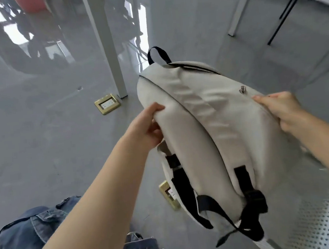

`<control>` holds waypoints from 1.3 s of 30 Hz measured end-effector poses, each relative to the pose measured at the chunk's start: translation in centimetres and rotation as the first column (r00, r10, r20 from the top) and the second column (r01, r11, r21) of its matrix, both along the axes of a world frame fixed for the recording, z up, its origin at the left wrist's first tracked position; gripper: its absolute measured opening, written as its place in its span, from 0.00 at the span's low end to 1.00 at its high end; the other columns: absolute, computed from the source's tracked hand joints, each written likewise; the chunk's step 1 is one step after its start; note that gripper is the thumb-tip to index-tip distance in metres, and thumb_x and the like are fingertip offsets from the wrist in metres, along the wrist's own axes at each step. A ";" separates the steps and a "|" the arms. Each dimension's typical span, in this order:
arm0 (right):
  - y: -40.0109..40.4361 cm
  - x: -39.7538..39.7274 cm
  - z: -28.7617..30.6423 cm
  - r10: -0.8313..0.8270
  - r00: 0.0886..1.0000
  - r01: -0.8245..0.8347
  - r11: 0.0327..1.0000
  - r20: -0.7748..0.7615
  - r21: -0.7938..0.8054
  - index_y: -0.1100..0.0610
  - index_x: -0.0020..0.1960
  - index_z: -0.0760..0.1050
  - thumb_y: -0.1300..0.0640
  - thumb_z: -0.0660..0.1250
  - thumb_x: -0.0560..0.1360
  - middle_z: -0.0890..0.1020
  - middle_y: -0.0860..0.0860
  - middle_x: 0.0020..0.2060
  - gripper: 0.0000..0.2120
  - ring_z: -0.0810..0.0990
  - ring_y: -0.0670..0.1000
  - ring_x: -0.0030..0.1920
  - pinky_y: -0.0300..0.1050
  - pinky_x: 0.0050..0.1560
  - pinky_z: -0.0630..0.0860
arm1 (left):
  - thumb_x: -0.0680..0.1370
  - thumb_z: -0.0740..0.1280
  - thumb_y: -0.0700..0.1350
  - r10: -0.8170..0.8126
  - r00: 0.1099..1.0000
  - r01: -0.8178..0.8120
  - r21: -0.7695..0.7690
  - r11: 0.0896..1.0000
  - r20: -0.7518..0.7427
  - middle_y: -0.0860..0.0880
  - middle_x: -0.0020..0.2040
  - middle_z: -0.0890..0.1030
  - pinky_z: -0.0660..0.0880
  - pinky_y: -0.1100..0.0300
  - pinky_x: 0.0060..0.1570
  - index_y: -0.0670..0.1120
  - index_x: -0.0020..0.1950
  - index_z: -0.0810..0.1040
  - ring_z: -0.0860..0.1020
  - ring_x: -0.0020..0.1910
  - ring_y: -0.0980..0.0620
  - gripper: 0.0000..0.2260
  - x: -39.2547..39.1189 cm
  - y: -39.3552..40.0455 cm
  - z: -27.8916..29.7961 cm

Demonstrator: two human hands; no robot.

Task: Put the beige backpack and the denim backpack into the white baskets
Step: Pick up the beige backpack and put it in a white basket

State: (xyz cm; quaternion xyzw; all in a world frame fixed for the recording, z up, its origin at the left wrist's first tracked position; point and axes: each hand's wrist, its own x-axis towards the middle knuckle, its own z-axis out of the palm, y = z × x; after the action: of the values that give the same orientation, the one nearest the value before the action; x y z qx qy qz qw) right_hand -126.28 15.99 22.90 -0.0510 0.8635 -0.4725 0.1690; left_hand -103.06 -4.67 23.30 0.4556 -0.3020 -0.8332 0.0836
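Hands grip the beige backpack (pixel 210 132) from both sides, holding it off the grey floor (pixel 40 136) with its black top loop (pixel 158 54) pointing away from the wearer and its black shoulder straps (pixel 188 194) trailing down toward the camera. The left hand (pixel 149 125) pinches a fold of fabric at the bag's left edge, thumb on top and fingers curled beneath; the right hand (pixel 278 109) clamps the opposite edge near a small metal zip pull (pixel 242 89), fingers pressed into the cloth. Holding it by both flanks keeps the soft, slack body spread and level, which would likely let it go down flat into a container rather than crumple.

At lower right, a perforated white surface (pixel 319 219) shows just beyond the bag's bottom; it may be the wall of one of the white baskets, though too little is in view to be sure. The beige bag appears to be on its way there, not yet set inside anything.

The denim backpack (pixel 29 233) lies on the floor at lower left, partly hidden under the left forearm, untouched and well apart from the white surface. A white table leg (pixel 107 43) stands beyond, with a brass floor socket (pixel 107 104) just beside its foot and a second socket (pixel 169 194) partly covered by the hanging bag. Loose straps could snag on a rim as the bag goes down.
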 end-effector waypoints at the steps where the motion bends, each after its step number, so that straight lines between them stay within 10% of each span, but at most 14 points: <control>1: 0.1 -1.4 0.0 -0.025 1.000 0.024 0.999 -0.011 -0.034 0.56 0.31 0.74 0.54 0.72 0.71 0.78 0.45 0.20 0.13 0.74 0.41 0.21 0.32 0.25 0.70 | 0.73 0.67 0.42 -0.011 0.999 0.011 -0.002 1.000 -0.034 0.49 0.20 0.70 0.66 0.69 0.18 0.44 0.38 0.68 0.69 0.15 0.53 0.09 -1.3 0.0 0.4; 8: 1.0 -5.8 -4.9 -0.100 0.989 0.099 0.995 -0.106 -0.015 0.56 0.41 0.77 0.51 0.67 0.74 0.77 0.55 0.36 0.09 0.75 0.50 0.36 0.42 0.35 0.70 | 0.73 0.68 0.35 -0.079 0.982 0.045 -0.193 0.980 -0.172 0.39 0.48 0.81 0.80 0.54 0.45 0.36 0.55 0.77 0.80 0.42 0.44 0.11 -7.0 1.8 -1.7; 12: 2.8 -4.0 -6.3 0.019 0.995 -0.037 0.980 0.096 0.194 0.63 0.60 0.76 0.62 0.67 0.74 0.81 0.61 0.53 0.15 0.80 0.59 0.51 0.53 0.55 0.78 | 0.75 0.65 0.32 -0.176 0.974 0.102 -0.412 0.905 -0.146 0.42 0.52 0.82 0.79 0.55 0.48 0.41 0.59 0.76 0.81 0.47 0.46 0.14 -7.7 4.7 -4.1; 16: 2.2 0.0 -4.6 0.053 0.976 -0.063 0.997 0.209 0.039 0.56 0.62 0.74 0.52 0.63 0.78 0.76 0.54 0.51 0.14 0.75 0.53 0.42 0.42 0.35 0.71 | 0.75 0.59 0.32 -0.290 0.955 0.170 -0.680 0.713 -0.065 0.48 0.51 0.82 0.79 0.56 0.52 0.48 0.59 0.75 0.80 0.51 0.48 0.17 -9.3 8.8 -3.9; 22: 0.5 2.7 1.1 0.241 0.937 -0.166 0.944 0.252 -0.284 0.51 0.61 0.74 0.33 0.64 0.70 0.82 0.52 0.48 0.28 0.81 0.55 0.45 0.51 0.41 0.79 | 0.72 0.59 0.40 -0.497 0.855 0.336 -0.891 0.306 0.151 0.47 0.58 0.77 0.70 0.55 0.61 0.53 0.65 0.72 0.75 0.59 0.44 0.22 -11.6 13.0 -5.4; 25: 0.4 3.2 1.4 0.154 0.985 -0.149 0.987 0.082 -0.063 0.55 0.73 0.60 0.36 0.71 0.65 0.76 0.54 0.62 0.44 0.78 0.58 0.59 0.54 0.56 0.76 | 0.75 0.64 0.37 -0.638 0.709 0.419 -0.907 0.037 0.301 0.46 0.65 0.72 0.60 0.64 0.55 0.52 0.75 0.63 0.69 0.64 0.46 0.29 -10.5 14.8 -5.0; 27: 1.2 3.1 0.9 0.066 0.993 -0.060 0.996 -0.093 0.070 0.59 0.72 0.64 0.44 0.70 0.70 0.76 0.55 0.63 0.36 0.76 0.58 0.62 0.46 0.59 0.72 | 0.76 0.67 0.39 -0.728 0.594 0.479 -0.878 -0.022 0.342 0.48 0.71 0.70 0.58 0.67 0.57 0.52 0.76 0.63 0.66 0.69 0.50 0.30 -9.5 15.0 -5.1; 31: 3.6 3.0 0.2 -0.039 0.979 0.072 0.985 -0.202 0.158 0.61 0.61 0.75 0.53 0.61 0.76 0.80 0.60 0.52 0.18 0.77 0.62 0.53 0.49 0.52 0.75 | 0.75 0.69 0.40 -0.644 0.763 0.410 -0.806 0.426 0.048 0.47 0.65 0.78 0.68 0.59 0.64 0.47 0.65 0.79 0.75 0.64 0.55 0.18 -7.5 13.2 -6.3; 33: 4.4 3.1 0.1 -0.133 0.983 0.139 0.990 -0.126 0.039 0.59 0.55 0.77 0.51 0.60 0.75 0.81 0.61 0.53 0.16 0.79 0.63 0.53 0.59 0.55 0.78 | 0.71 0.72 0.42 -0.529 0.831 0.448 -0.771 0.454 0.171 0.50 0.69 0.72 0.66 0.56 0.68 0.52 0.69 0.73 0.68 0.71 0.52 0.27 -6.2 12.1 -8.1; 37: 4.8 3.3 -0.4 -0.263 0.964 0.267 0.947 0.047 -0.180 0.58 0.55 0.76 0.46 0.60 0.73 0.81 0.59 0.54 0.19 0.80 0.60 0.52 0.64 0.53 0.79 | 0.61 0.77 0.53 -0.669 0.301 0.909 -0.417 -0.016 0.680 0.51 0.79 0.42 0.64 0.46 0.70 0.67 0.74 0.37 0.49 0.78 0.42 0.58 -3.4 12.8 -11.4; 39: 4.8 3.9 -0.1 -0.276 0.961 0.275 0.924 0.036 -0.265 0.58 0.58 0.76 0.45 0.61 0.72 0.81 0.58 0.55 0.21 0.81 0.59 0.53 0.63 0.55 0.79 | 0.60 0.76 0.54 -0.533 0.400 0.860 -0.506 -0.064 0.746 0.46 0.75 0.57 0.70 0.46 0.65 0.65 0.75 0.45 0.60 0.73 0.41 0.52 -3.8 13.6 -12.3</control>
State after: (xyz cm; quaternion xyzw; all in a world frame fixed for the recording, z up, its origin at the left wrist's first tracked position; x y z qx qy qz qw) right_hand -122.36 20.80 22.84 0.0480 0.7906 -0.6035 0.0916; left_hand -106.84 8.97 11.05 0.2365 -0.8758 -0.3712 -0.1982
